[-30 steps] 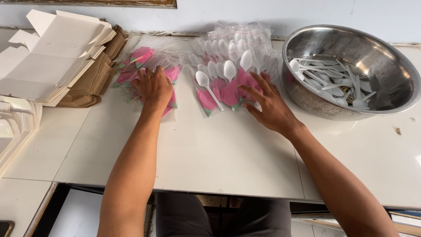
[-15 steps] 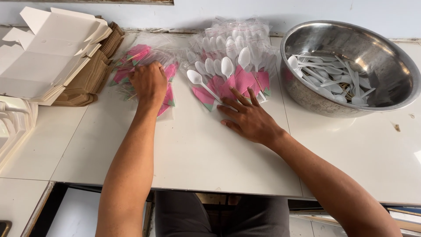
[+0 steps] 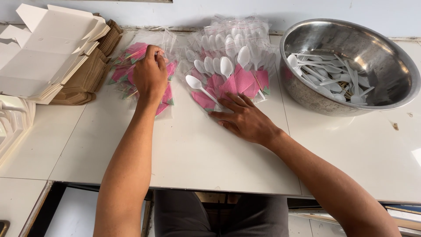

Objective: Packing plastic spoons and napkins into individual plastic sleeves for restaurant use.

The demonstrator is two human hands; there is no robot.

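Left hand (image 3: 150, 75) pinching a clear bag on the pink napkin pile; right hand (image 3: 244, 118) flat and open on the spoon packets.

Item 1: pile of clear bags with pink napkins (image 3: 131, 59), far left of counter (image 3: 184, 149), left fingers closed on the top bag's edge. Item 2: fanned stack of packets (image 3: 232, 66), each with 1 white plastic spoon and pink napkin, centre of counter, right fingertips touching the nearest packet. Item 3: steel bowl (image 3: 377, 52) of loose white spoons (image 3: 326, 79), just right of stack. Item 4: flat white cartons (image 3: 48, 48) over brown paper bags (image 3: 90, 74), left of napkin pile.
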